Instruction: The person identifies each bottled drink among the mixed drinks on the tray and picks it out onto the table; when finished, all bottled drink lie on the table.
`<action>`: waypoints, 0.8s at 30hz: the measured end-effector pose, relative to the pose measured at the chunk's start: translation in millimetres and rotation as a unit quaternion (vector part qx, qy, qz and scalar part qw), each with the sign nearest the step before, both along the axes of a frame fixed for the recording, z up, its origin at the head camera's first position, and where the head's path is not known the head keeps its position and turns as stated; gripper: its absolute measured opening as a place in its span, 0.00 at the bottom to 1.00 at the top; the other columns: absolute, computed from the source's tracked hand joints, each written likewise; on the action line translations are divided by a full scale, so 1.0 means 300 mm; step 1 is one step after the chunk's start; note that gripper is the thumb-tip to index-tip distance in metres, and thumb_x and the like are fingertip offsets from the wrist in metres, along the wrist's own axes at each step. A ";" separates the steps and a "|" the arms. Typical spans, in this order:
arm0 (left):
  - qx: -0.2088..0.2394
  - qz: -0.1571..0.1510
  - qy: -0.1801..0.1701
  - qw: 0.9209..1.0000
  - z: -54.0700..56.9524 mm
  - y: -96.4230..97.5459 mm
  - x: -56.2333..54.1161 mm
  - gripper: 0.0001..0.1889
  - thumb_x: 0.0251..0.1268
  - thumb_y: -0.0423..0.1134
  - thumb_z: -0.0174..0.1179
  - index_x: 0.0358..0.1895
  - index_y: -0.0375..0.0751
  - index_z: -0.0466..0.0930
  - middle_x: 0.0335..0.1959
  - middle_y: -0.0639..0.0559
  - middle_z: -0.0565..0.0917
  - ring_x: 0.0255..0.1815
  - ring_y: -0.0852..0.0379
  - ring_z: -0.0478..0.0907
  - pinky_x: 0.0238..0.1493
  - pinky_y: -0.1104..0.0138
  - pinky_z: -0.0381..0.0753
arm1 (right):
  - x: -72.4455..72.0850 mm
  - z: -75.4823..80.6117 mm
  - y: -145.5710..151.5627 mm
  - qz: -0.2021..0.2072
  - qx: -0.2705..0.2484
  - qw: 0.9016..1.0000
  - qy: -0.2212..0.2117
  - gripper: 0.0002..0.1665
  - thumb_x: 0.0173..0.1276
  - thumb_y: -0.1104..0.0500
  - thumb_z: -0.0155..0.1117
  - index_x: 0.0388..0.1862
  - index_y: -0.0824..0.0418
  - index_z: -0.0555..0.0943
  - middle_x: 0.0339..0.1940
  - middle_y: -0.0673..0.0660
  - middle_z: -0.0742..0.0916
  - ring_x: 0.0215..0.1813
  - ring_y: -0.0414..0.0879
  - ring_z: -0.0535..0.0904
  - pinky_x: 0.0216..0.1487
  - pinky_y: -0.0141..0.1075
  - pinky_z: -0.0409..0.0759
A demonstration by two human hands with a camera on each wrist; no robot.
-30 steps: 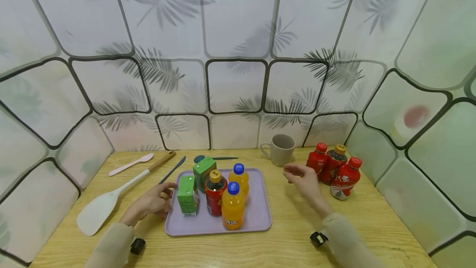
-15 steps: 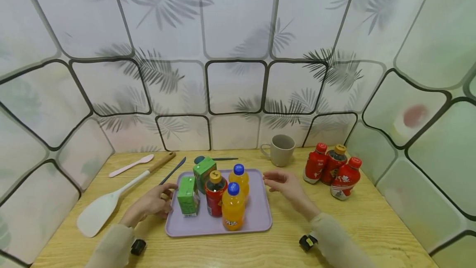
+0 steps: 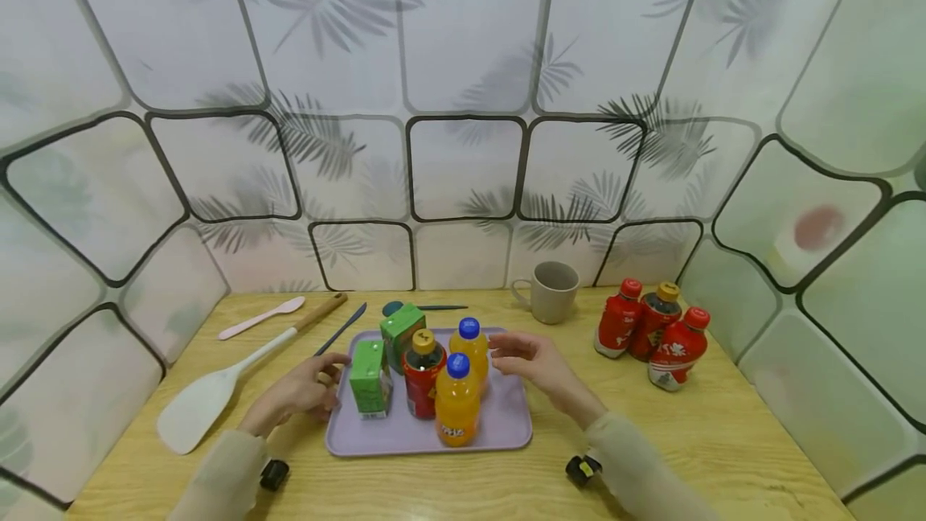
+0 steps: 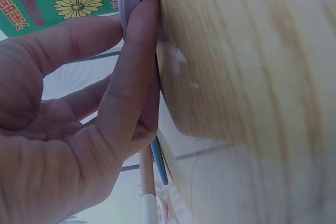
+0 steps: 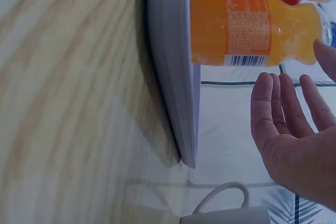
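My left hand (image 3: 304,388) grips the left edge of a lilac tray (image 3: 394,436); in the left wrist view its thumb and a finger pinch the rim. On the tray stand two green drink cartons (image 3: 370,380), a dark drink bottle (image 3: 422,380) with red label and yellow cap, and two orange soda bottles (image 3: 457,412) with blue caps. My right hand (image 3: 541,364) reaches over the tray's right side, fingers extended beside the rear orange soda bottle (image 3: 473,350). A gap shows between those fingertips and the bottle in the right wrist view; that hand holds nothing.
A grey mug (image 3: 553,293) stands behind the tray to the right. Several red bottles (image 3: 678,352) cluster at the far right. On the left lie a white spatula (image 3: 198,407) with a wooden handle, a pink spoon (image 3: 260,318) and a blue utensil (image 3: 342,329). A patterned wall encloses the table.
My right hand has moved left from near the red bottles to beside the rear orange soda bottle. The left hand stays at the tray's edge.
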State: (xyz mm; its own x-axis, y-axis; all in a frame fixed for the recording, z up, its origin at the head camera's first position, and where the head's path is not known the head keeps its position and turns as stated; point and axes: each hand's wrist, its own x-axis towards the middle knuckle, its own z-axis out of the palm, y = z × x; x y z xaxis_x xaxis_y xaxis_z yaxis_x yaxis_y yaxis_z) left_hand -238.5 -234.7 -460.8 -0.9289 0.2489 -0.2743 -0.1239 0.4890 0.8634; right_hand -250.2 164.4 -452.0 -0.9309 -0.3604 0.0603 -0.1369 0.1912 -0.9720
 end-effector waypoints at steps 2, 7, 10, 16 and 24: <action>0.000 0.000 -0.001 1.000 -0.001 0.001 -0.001 0.38 0.45 0.19 0.57 0.67 0.33 0.64 0.49 0.36 0.71 0.35 0.50 0.76 0.29 0.58 0.86 | 0.006 0.016 -0.011 0.007 0.003 1.000 0.005 0.28 0.64 0.59 0.69 0.64 0.60 0.77 0.61 0.62 0.82 0.60 0.55 0.79 0.58 0.42 0.81; 0.000 -0.002 -0.004 1.000 -0.001 0.003 -0.002 0.38 0.45 0.19 0.58 0.67 0.33 0.64 0.49 0.36 0.70 0.35 0.50 0.76 0.30 0.58 0.86 | -0.003 0.026 -0.038 0.024 0.003 1.000 0.020 0.32 0.62 0.58 0.71 0.66 0.56 0.76 0.63 0.58 0.81 0.64 0.54 0.76 0.65 0.49 0.76; -0.001 -0.003 -0.005 1.000 0.000 0.003 -0.004 0.38 0.46 0.19 0.57 0.68 0.33 0.64 0.49 0.36 0.70 0.34 0.50 0.76 0.29 0.58 0.86 | -0.017 0.020 -0.053 0.038 -0.007 0.999 0.030 0.35 0.60 0.58 0.72 0.68 0.56 0.74 0.65 0.59 0.80 0.65 0.54 0.76 0.65 0.46 0.77; -0.005 -0.001 -0.004 1.000 0.001 0.004 -0.005 0.38 0.46 0.18 0.57 0.68 0.32 0.63 0.50 0.35 0.69 0.33 0.50 0.76 0.29 0.59 0.86 | -0.027 0.030 -0.068 0.070 -0.022 0.997 0.023 0.42 0.59 0.59 0.73 0.72 0.62 0.68 0.69 0.64 0.75 0.67 0.63 0.73 0.65 0.45 0.77; 0.002 -0.003 -0.005 1.000 0.002 0.003 -0.005 0.38 0.47 0.18 0.57 0.68 0.32 0.62 0.50 0.35 0.69 0.34 0.50 0.76 0.29 0.59 0.86 | -0.044 0.038 -0.069 0.105 0.002 0.994 0.035 0.41 0.62 0.58 0.71 0.73 0.60 0.66 0.71 0.61 0.73 0.69 0.60 0.71 0.70 0.53 0.70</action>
State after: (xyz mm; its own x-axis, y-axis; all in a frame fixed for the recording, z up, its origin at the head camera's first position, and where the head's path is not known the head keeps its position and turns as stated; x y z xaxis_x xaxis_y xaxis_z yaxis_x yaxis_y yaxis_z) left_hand -240.2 -233.9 -460.2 -0.9246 0.2558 -0.2823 -0.1295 0.4857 0.8645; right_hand -263.4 143.5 -440.7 -0.8284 -0.5471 0.1203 -0.2420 0.1559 -0.9577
